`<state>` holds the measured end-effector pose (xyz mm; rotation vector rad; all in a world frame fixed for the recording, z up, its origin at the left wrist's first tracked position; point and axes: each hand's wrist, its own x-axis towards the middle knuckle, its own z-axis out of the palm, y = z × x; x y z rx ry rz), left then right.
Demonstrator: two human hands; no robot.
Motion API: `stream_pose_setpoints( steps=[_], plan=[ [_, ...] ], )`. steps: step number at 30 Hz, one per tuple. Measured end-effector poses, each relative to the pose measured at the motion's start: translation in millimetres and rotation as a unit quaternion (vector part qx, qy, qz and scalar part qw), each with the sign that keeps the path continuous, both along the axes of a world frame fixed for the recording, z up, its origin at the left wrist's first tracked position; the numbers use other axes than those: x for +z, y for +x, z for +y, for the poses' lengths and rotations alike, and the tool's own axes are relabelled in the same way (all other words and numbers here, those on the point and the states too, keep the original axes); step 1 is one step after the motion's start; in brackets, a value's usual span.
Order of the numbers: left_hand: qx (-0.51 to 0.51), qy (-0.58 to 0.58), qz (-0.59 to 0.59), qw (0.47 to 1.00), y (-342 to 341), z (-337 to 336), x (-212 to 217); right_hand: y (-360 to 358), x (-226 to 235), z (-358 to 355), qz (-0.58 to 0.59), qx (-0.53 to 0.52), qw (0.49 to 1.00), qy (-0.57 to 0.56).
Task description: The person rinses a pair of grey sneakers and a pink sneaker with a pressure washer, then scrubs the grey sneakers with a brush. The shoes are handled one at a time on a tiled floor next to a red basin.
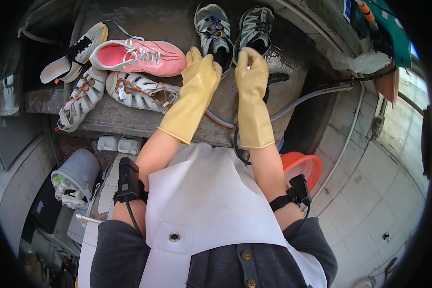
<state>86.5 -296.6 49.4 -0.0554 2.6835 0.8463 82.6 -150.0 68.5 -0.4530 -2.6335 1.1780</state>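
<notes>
Both hands wear long yellow rubber gloves. My left hand (199, 72) hovers between the toe of a pink running shoe (163, 58) and a grey-black sneaker (213, 30); its fingers are loosely bent and apart, and I see nothing held in them. My right hand (251, 72) is just below the matching grey sneaker (256, 30), fingers curled into a pinch. A tiny pale spot shows at those fingertips, too small to name. To the left lie a white-and-black sneaker (72, 60) and two white strappy sandals with orange cords, one sandal (83, 98) upright and the other sandal (139, 90) behind my left wrist.
The shoes lie on a wet dark stone counter (177, 122). A blue-and-orange hose (305, 98) crosses its right side beside a black nozzle (277, 78). Below are a red basin (306, 165), a grey bucket (81, 165) and white jugs (128, 144). A plastic bag (362, 62) lies at the upper right.
</notes>
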Motion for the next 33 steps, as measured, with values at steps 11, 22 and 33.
stream_pose_setpoints(
  steps=[11, 22, 33],
  plan=[
    [0.351, 0.350, -0.181, 0.849, -37, 22, -58, -47, 2, -14, -0.249, 0.366, 0.871, 0.215],
    [0.036, 0.241, 0.146, 0.959, -4, -13, -78, -50, -25, -35, -0.304, 0.355, 0.821, 0.327],
    [0.032, 0.337, 0.175, 0.925, -4, -12, -69, -74, -25, -29, -0.376, 0.330, 0.827, 0.256]
  ],
)
